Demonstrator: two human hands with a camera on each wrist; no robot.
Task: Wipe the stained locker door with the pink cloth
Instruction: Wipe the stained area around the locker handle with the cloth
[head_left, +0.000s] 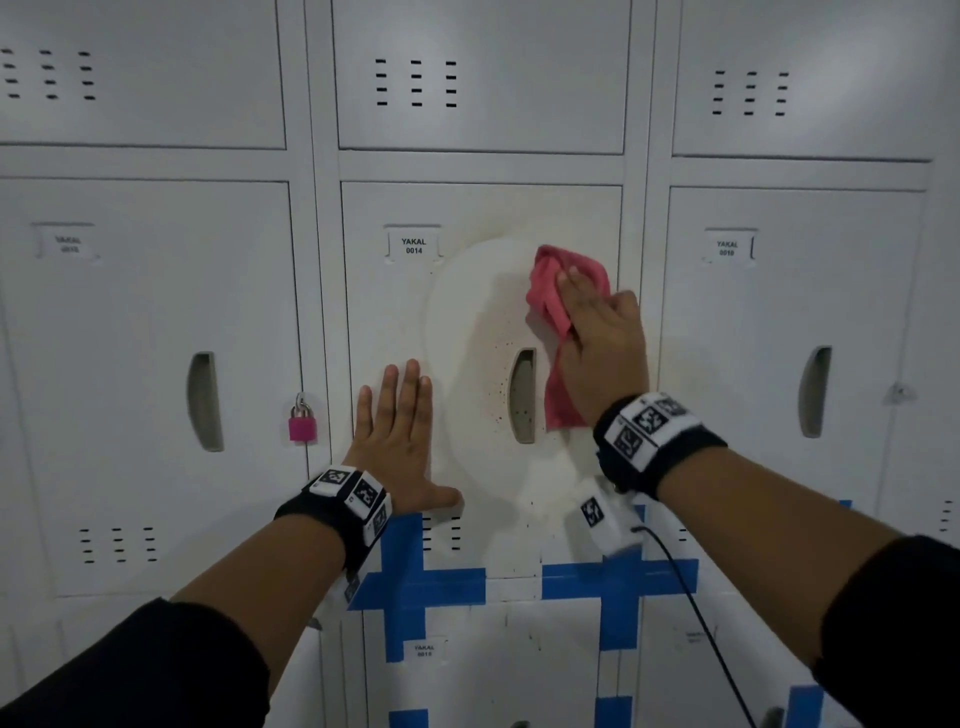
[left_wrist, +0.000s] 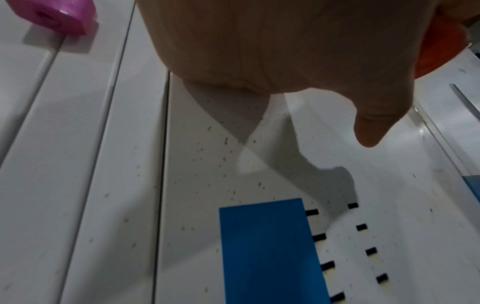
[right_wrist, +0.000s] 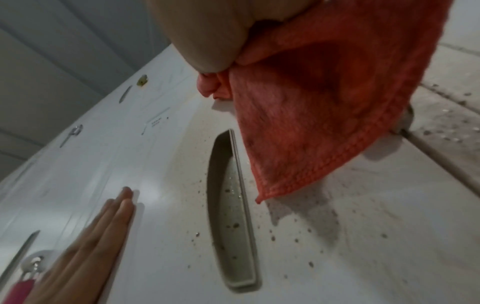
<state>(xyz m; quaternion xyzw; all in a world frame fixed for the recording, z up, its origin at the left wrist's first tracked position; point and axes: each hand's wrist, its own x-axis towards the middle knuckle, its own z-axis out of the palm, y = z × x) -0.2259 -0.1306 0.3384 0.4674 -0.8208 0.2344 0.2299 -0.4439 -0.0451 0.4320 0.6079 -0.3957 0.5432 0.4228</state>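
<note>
The wiping step is under way on the white metal locker door (head_left: 395, 312) labelled 0014, in the middle column. The right hand (head_left: 602, 353) presses the crumpled pink cloth (head_left: 550, 296) flat against the upper right part of the door, above and to the right of the recessed grey handle slot (head_left: 522, 395). Its fingers (head_left: 571, 283) lie fairly straight over the fabric, and a loose corner of the cloth hangs down beside the slot. The left hand (head_left: 402, 441) rests flat and spread on the door's lower left, holding nothing, apparently bracing the panel.

Small dark reddish specks (right_wrist: 272, 236) dot the door around and inside the handle slot, and more show near the blue tape strip (left_wrist: 270, 251) and vent slits lower down. A yellowish ring edges the area near the name label.

The job looks partly done at best. The next stroke calls for sweeping the cloth downward over the specks by the slot, with firm pressure, and probably working into the recess itself. A pink padlock (head_left: 302, 423) hangs on the neighbouring door to the left.
</note>
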